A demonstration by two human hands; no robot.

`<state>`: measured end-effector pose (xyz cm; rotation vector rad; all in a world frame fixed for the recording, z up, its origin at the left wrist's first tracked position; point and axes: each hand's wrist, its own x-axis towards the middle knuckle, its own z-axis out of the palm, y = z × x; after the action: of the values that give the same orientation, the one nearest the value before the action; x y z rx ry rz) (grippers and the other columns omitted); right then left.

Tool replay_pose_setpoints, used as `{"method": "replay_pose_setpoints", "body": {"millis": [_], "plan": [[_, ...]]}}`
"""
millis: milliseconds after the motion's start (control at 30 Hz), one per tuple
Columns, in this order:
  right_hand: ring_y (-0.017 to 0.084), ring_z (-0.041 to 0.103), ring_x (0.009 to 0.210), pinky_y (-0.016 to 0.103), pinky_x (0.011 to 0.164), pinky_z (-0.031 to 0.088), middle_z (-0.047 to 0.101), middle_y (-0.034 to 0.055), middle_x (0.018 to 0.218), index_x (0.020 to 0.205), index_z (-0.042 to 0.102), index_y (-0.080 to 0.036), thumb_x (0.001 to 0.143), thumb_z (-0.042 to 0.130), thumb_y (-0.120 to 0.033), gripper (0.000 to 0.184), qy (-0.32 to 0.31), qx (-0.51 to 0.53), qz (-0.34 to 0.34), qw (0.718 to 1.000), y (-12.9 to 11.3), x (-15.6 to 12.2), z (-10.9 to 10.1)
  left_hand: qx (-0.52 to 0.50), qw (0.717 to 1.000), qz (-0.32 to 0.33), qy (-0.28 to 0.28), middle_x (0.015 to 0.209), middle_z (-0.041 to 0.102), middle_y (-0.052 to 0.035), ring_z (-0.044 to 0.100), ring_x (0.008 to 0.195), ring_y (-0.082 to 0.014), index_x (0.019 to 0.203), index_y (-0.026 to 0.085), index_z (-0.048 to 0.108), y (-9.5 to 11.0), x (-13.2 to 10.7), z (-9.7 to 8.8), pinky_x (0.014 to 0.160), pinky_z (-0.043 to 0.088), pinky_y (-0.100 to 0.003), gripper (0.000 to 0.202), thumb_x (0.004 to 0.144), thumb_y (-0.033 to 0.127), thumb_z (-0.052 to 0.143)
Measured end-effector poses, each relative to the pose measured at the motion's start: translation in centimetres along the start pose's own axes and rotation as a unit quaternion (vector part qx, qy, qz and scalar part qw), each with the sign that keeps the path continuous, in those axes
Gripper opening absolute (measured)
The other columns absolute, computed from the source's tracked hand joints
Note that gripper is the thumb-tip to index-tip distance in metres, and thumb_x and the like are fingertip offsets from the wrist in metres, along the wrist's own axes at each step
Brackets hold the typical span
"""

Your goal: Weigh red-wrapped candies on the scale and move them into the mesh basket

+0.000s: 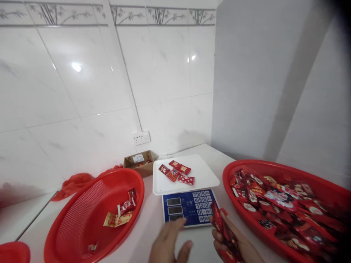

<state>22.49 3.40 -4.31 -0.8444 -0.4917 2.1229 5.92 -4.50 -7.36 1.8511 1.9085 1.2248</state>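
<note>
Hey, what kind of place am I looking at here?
Likely a counter for weighing packaged snacks: a digital scale has small red packets on its pan, beside a red plastic basket heaped with more.

Glossy white marble-veined tiles (pixel 82 87) cover the back wall, topped by a grey bamboo-patterned border (pixel 55 14). A narrow white trunking strip (pixel 124 65) runs down to a white rectangular socket panel (pixel 141 137). A smooth grey wall (pixel 252 73) meets the tiles at right. Below the socket panel sits an open brown cardboard box (pixel 146 170); farther left lies crumpled red plastic sheeting (pixel 75 182).
</note>
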Motion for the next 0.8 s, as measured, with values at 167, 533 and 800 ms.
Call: {"method": "replay_pose_setpoints", "body": {"millis": [167,533,800], "plan": [[0.004,0.039,0.042,0.014,0.034,0.031,0.060,-0.0019,0.060,0.071,0.061,-0.019,0.047,0.081,-0.032,0.033,-0.006,0.046,0.013,0.999,-1.0,-0.3,-0.8,0.355,0.934,-0.011,0.041,0.123,0.055,-0.0119,0.047,0.116,-0.0294,0.117,0.022,0.054,-4.4,0.0,-6.6,0.094,0.041,-0.049,0.039,0.080,0.033,0.049],[0.005,0.035,0.038,0.016,0.035,0.028,0.049,-0.0027,0.045,0.071,0.061,-0.019,0.056,0.073,-0.046,0.033,-0.075,-0.046,0.034,0.996,-0.6,0.8,-1.9,0.334,0.892,-0.284,-0.106,0.134,0.046,-0.0015,0.053,0.112,-0.0216,0.125,0.032,0.045,-1.9,-1.8,-11.3,0.084,0.045,-0.036,0.053,0.084,0.010,0.020],[0.004,0.034,0.035,0.016,0.034,0.028,0.047,-0.0035,0.041,0.061,0.058,-0.018,0.048,0.077,-0.046,0.036,-0.060,-0.039,0.018,0.997,-0.6,0.1,-1.1,0.395,0.864,-0.299,-0.089,0.131,0.048,-0.0064,0.056,0.105,-0.0276,0.128,0.028,0.042,-3.1,-1.2,-14.2,0.079,0.045,-0.043,0.061,0.080,0.003,0.016]]}}
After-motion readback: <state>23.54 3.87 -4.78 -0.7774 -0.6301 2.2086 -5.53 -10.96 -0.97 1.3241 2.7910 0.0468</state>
